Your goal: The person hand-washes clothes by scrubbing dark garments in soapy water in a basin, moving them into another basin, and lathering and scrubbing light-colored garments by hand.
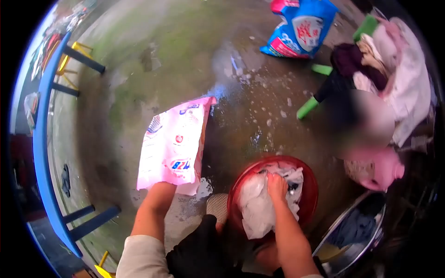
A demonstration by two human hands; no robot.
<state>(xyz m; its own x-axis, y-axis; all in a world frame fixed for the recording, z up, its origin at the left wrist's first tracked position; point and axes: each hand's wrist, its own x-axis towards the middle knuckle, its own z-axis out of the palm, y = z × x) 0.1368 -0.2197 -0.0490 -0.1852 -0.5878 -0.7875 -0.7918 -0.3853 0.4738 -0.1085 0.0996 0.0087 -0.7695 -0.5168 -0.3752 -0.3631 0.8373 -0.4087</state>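
Note:
A pink and white printed plastic bag point(171, 143) is held up off the wet ground. My left hand point(163, 189) reaches into or behind its lower end, so its fingers are hidden. To the right, a red bucket point(313, 194) contains crumpled white plastic bags point(255, 194). My right hand point(277, 186) is down among them, its fingers closed on a white plastic bag. A small dark patch shows beside that hand.
A blue detergent bag point(301, 30) stands ahead. A pile of clothes point(408, 83) sits on a green-legged stool point(307, 107) at right, above a pink jug point(378, 169). A metal basin point(380, 227) holds dark cloth. A blue table point(42, 148) is at left.

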